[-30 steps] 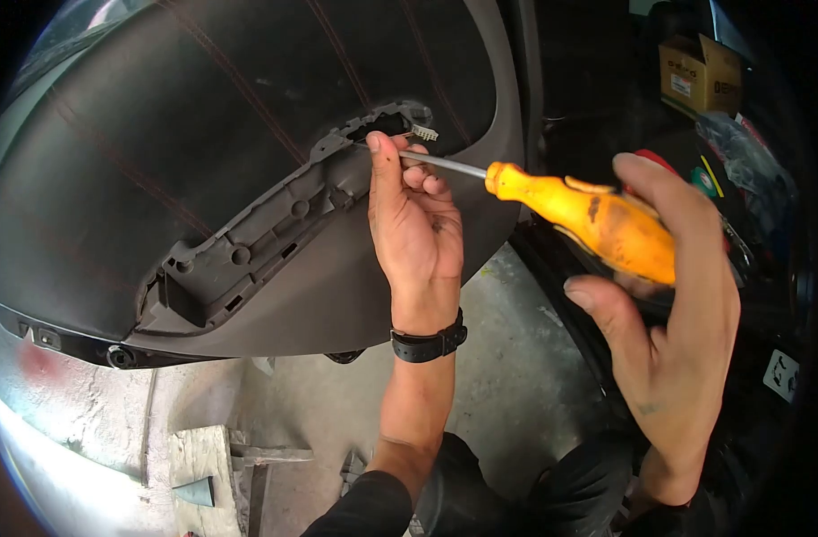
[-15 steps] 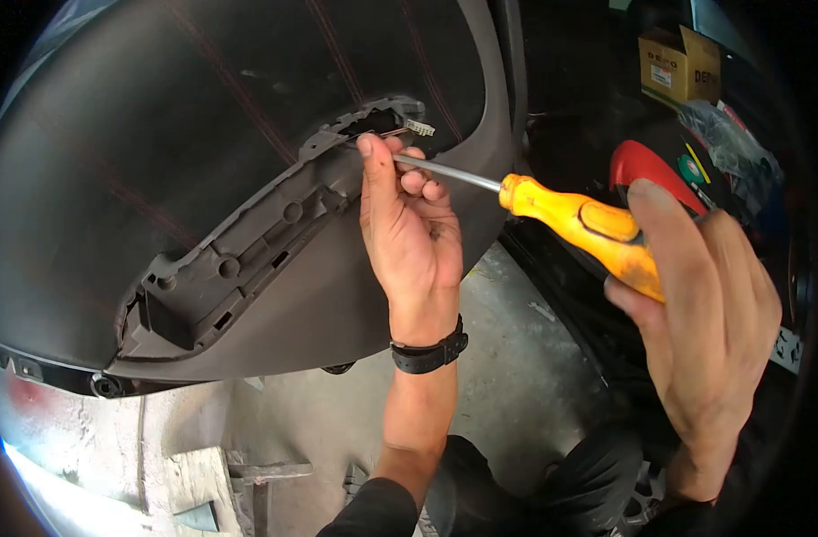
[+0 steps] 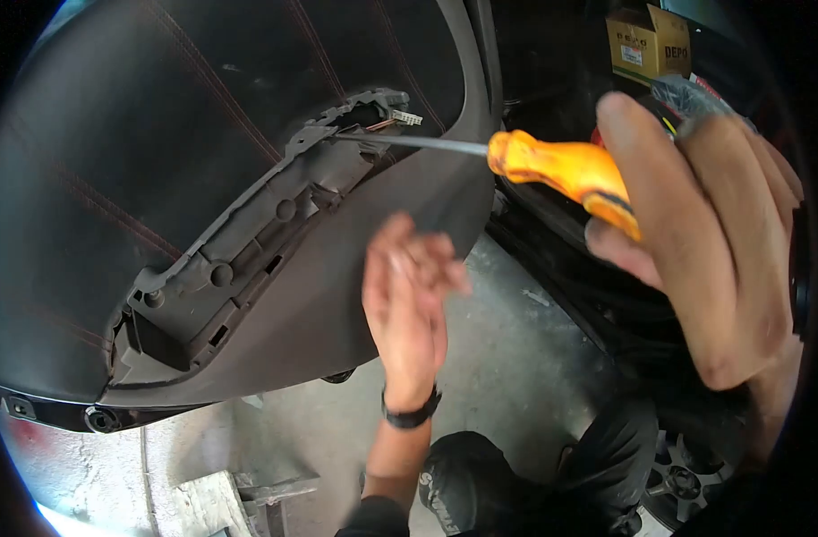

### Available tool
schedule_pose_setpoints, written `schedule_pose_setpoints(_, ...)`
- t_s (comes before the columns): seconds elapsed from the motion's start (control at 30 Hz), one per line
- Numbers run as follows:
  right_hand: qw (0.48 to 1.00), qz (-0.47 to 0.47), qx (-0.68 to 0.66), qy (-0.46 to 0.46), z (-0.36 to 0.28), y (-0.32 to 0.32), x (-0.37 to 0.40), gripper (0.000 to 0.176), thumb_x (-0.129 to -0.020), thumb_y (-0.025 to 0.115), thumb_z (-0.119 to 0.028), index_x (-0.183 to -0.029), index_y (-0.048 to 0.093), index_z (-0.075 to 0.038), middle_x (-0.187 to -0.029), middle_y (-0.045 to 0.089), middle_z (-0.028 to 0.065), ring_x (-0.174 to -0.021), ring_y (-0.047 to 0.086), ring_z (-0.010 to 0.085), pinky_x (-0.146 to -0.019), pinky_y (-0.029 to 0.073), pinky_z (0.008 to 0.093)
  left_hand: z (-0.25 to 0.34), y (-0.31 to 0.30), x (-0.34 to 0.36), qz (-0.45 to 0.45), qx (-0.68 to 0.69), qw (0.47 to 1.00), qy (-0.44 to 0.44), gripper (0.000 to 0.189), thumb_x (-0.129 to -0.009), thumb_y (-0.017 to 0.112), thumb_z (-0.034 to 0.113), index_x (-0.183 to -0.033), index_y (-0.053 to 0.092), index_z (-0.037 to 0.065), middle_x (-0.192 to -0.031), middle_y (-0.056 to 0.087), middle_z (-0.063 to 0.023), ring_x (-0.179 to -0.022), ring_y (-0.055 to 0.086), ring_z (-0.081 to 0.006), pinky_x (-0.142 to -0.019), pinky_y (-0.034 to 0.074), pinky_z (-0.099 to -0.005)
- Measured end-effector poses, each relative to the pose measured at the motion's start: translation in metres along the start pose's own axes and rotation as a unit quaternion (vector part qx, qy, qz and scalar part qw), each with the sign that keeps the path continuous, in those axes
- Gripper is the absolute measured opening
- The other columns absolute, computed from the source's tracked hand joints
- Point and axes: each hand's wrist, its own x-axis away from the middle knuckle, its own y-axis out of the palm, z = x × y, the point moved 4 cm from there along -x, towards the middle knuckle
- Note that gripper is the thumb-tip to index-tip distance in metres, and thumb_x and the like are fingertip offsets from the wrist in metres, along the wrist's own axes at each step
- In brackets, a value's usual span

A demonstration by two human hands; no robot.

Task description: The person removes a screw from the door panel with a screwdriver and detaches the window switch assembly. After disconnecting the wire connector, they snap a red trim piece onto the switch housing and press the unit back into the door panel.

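My right hand (image 3: 709, 224) grips a screwdriver (image 3: 552, 170) by its yellow-orange handle. The metal shaft points left, and its tip lies at the upper edge of the handle recess (image 3: 217, 273) in a dark door panel (image 3: 96, 116). Below the shaft, in front of the panel, is my left hand (image 3: 409, 295), blurred by motion. Its fingers are loosely bent and apart, with nothing visible in them. A pale wire connector (image 3: 407, 117) on thin wires sticks out of the opening at the recess's upper end.
At the upper right stands an open cardboard box (image 3: 646, 45) beside clear plastic wrap (image 3: 682, 94). Wooden pieces (image 3: 214, 503) lie on the concrete floor at lower left. A spoked wheel (image 3: 682, 483) is at lower right, close to my bent knees.
My left hand has let go of the screwdriver shaft and dropped lower. The screwdriver has moved left and up, bringing its tip to the recess edge. The view has shifted slightly.
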Motion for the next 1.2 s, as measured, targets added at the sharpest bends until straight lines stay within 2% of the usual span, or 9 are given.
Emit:
schedule_pose_setpoints(0.13, 0.997, -0.074, -0.015, 0.002, -0.01, -0.019, -0.018, 0.049, -0.079, 0.082, -0.027, -0.109, 0.066, 0.01, -0.091, 0.065, 0.0138, -0.084, 0.068, 0.0237, -0.07, 0.057, 0.0336, -0.02, -0.071, 0.054, -0.055, -0.159, 0.982, -0.09, 0.03, -0.103, 0.06, 0.024, -0.12, 0.06, -0.001, -0.096, 0.068, -0.0112, -0.082, 0.066, -0.0169, -0.069, 0.054, -0.0326)
schedule_pose_setpoints(0.23, 0.945, -0.102, -0.261, 0.166, -0.009, 0.003, -0.007, 0.052, -0.078, 0.081, -0.03, -0.109, 0.061, 0.007, -0.094, 0.061, 0.0148, -0.086, 0.067, 0.0236, -0.076, 0.054, 0.0363, -0.016, -0.079, 0.066, -0.031, -0.189, 0.976, -0.1, 0.025, -0.102, 0.061, 0.021, -0.114, 0.063, -0.001, -0.091, 0.068, -0.0103, -0.077, 0.065, -0.0164, -0.067, 0.054, -0.032)
schedule_pose_setpoints(0.47, 0.788, -0.097, -0.514, 0.325, -0.006, 0.02, -0.005, 0.057, -0.073, 0.078, -0.008, -0.12, 0.046, 0.001, -0.097, 0.056, 0.0152, -0.081, 0.063, 0.0288, -0.081, 0.05, 0.0385, 0.029, -0.092, 0.089, 0.122, -0.191, 0.969, 0.095, 0.025, -0.106, 0.055, 0.023, -0.091, 0.053, 0.003, -0.072, 0.047, 0.0003, -0.059, 0.038, -0.0073, -0.051, 0.032, -0.0233)
schedule_pose_setpoints(0.67, 0.922, -0.06, -0.36, 0.131, 0.007, 0.032, -0.008, 0.048, -0.081, 0.073, -0.008, -0.122, 0.051, 0.004, -0.09, 0.054, 0.015, -0.073, 0.06, 0.0271, -0.068, 0.048, 0.0358, 0.07, -0.151, 0.166, 0.193, -0.376, 0.906, 0.018, 0.031, -0.106, 0.055, 0.025, -0.081, 0.053, 0.007, -0.07, 0.049, -0.0009, -0.056, 0.039, -0.0085, -0.052, 0.032, -0.0246)
schedule_pose_setpoints(0.8, 0.985, -0.013, -0.172, -0.016, 0.022, 0.033, -0.006, 0.043, -0.085, 0.07, -0.008, -0.123, 0.055, 0.006, -0.085, 0.053, 0.0149, -0.068, 0.058, 0.0259, -0.06, 0.047, 0.034, 0.126, -0.191, 0.174, 0.333, -0.34, 0.867, 0.146, 0.042, -0.107, 0.052, 0.036, -0.074, 0.051, 0.009, -0.07, 0.052, -0.0003, -0.059, 0.042, -0.0081, -0.056, 0.036, -0.0244)
schedule_pose_setpoints(0.93, 0.993, 0.02, -0.022, -0.116, 0.016, 0.035, -0.001, 0.038, -0.09, 0.067, -0.008, -0.124, 0.058, 0.007, -0.08, 0.052, 0.0148, -0.063, 0.056, 0.0247, -0.051, 0.045, 0.0323, 0.168, -0.197, 0.138, 0.512, -0.24, 0.782, 0.262, 0.05, -0.106, 0.043, 0.054, -0.123, 0.057, 0.008, -0.091, 0.054, 0.001, -0.083, 0.05, -0.0079, -0.075, 0.038, -0.0257)
schedule_pose_setpoints(0.97, 0.993, 0.019, -0.013, -0.114, 0.017, 0.036, 0.001, 0.037, -0.091, 0.066, -0.008, -0.125, 0.059, 0.008, -0.078, 0.052, 0.0148, -0.062, 0.055, 0.0244, -0.049, 0.045, 0.0318, 0.181, -0.225, 0.139, 0.487, -0.226, 0.806, 0.249, 0.063, -0.105, 0.043, 0.057, -0.144, 0.044, 0.008, -0.115, 0.057, -0.0022, -0.104, 0.055, -0.013, -0.09, 0.043, -0.0326)
schedule_pose_setpoints(1.1, 0.996, 0.008, 0.024, -0.087, 0.016, 0.033, -0.004, 0.038, -0.089, 0.07, -0.01, -0.122, 0.061, 0.007, -0.076, 0.052, 0.0132, -0.056, 0.053, 0.0206, -0.046, 0.042, 0.0302, 0.204, -0.228, 0.088, 0.451, -0.216, 0.799, 0.334, 0.066, -0.102, 0.044, 0.057, -0.145, 0.046, 0.006, -0.144, 0.053, -0.0109, -0.132, 0.049, -0.0276, -0.116, 0.035, -0.0442)
schedule_pose_setpoints(1.2, 0.981, -0.075, -0.168, 0.058, 0.021, 0.037, -0.008, 0.029, -0.091, 0.07, -0.016, -0.114, 0.066, 0.001, -0.074, 0.051, 0.0081, -0.055, 0.051, 0.016, -0.045, 0.039, 0.0298, 0.2, -0.243, 0.073, 0.452, -0.214, 0.813, 0.3, 0.066, -0.102, 0.044, 0.057, -0.145, 0.046, 0.006, -0.144, 0.053, -0.0109, -0.132, 0.049, -0.0276, -0.116, 0.035, -0.0442)
